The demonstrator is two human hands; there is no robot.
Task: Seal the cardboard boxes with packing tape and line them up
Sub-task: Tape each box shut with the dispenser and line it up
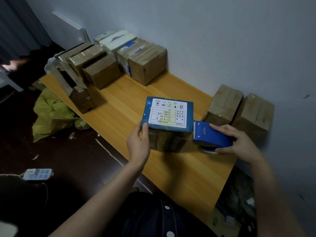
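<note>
My left hand grips the near left corner of the blue-topped box on the table. Just right of the box, my right hand curls its fingers around the tape dispenser.

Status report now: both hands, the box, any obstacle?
Left hand grips blue-labelled box at near-left corner. Right hand holds blue tape dispenser at box's right side. Nothing blocking.
</note>
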